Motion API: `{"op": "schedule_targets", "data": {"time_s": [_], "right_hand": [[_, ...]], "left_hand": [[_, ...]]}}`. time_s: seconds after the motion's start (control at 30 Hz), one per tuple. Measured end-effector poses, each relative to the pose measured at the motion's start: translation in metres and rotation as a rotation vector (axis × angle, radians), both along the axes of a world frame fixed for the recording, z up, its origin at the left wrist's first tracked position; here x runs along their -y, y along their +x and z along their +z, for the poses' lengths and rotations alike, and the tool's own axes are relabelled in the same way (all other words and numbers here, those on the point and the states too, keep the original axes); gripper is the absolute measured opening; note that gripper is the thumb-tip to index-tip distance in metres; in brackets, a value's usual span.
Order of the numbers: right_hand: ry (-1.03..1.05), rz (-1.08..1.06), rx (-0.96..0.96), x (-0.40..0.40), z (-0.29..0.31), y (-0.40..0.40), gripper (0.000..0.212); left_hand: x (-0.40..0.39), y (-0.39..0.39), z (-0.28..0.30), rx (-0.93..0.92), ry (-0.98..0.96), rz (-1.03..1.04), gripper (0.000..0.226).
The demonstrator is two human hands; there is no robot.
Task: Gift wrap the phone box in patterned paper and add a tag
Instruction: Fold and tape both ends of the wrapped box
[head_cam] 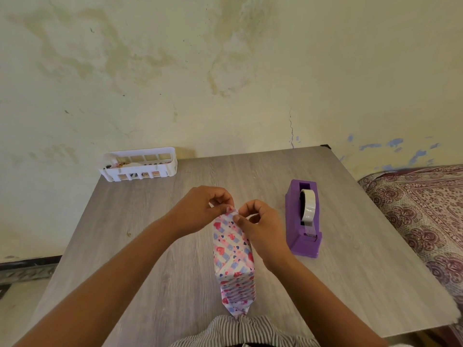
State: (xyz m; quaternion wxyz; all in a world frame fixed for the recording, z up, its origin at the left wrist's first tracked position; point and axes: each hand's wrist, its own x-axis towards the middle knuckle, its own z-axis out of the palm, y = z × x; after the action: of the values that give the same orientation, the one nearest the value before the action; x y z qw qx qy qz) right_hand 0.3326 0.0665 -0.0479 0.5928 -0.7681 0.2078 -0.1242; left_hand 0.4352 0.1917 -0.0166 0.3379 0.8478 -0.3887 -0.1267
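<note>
The phone box (233, 256), covered in white paper with pink hearts and blue stripes, lies lengthwise in the middle of the grey wooden table (150, 246). Its near end is a folded point close to my striped shirt. At the far end, my left hand (203, 209) and my right hand (260, 226) both pinch the loose paper flap together between thumb and fingertips. The box itself is hidden under the paper. No tag can be seen on the parcel.
A purple tape dispenser (303, 219) with a white tape roll stands just right of my right hand. A white slotted basket (140, 164) holding small items sits at the table's far left corner by the wall. A patterned bedcover (421, 211) lies to the right.
</note>
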Motion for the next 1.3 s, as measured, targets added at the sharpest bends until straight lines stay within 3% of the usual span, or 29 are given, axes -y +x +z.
{"op": "schedule_targets", "data": {"time_s": [0.3, 0.43, 0.5, 0.6, 0.93, 1.1, 1.3], "right_hand": [[0.013, 0.041, 0.006, 0.003, -0.001, 0.002, 0.017], [-0.370, 0.034, 0.040, 0.000, -0.003, 0.000, 0.017], [-0.555, 0.037, 0.088, -0.001, -0.007, 0.000, 0.013], [-0.656, 0.043, 0.102, -0.001, -0.012, 0.000, 0.018], [-0.565, 0.005, 0.105, -0.005, -0.013, 0.000, 0.017], [-0.556, -0.017, 0.129, -0.006, -0.017, -0.002, 0.017], [-0.556, 0.008, 0.097, -0.008, -0.020, -0.002, 0.021]], "left_hand": [[0.005, -0.008, -0.010, -0.193, -0.102, 0.195, 0.005], [0.006, -0.007, -0.007, -0.320, -0.171, 0.261, 0.009], [0.006, -0.006, -0.006, -0.285, -0.157, 0.241, 0.005], [0.004, -0.006, -0.006, -0.213, -0.137, 0.172, 0.009], [-0.014, 0.004, 0.002, 0.198, 0.007, -0.151, 0.014], [-0.016, 0.007, 0.001, 0.231, -0.016, -0.225, 0.015], [-0.010, 0.007, 0.002, 0.155, 0.029, -0.142, 0.009]]}}
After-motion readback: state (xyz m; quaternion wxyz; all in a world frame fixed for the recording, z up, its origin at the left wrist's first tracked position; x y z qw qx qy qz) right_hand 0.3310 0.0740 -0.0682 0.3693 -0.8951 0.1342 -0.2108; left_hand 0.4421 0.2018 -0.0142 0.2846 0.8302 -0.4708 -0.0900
